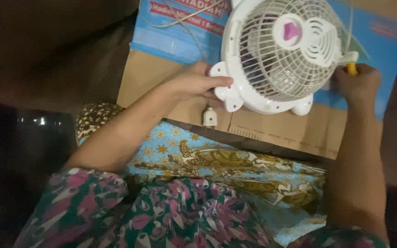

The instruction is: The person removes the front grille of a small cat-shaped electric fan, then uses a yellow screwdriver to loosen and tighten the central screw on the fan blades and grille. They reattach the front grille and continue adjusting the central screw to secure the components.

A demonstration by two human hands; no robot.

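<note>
A small white fan (283, 53) with a round grille and a pink centre cap lies on a flattened cardboard sheet (157, 73). My left hand (194, 82) holds the fan's rim at its lower left, fingers pressed on a white foot. My right hand (359, 85) is closed around a yellow-handled tool (352, 69), likely a screwdriver, whose tip meets the fan's right edge. Most of the tool is hidden inside my fist.
A white plug (210, 117) on a thin white cord (184, 23) lies on the cardboard below the fan. The sheet has a blue printed part at the top. A blue and gold patterned cloth (217, 160) covers my lap. The surroundings at left are dark.
</note>
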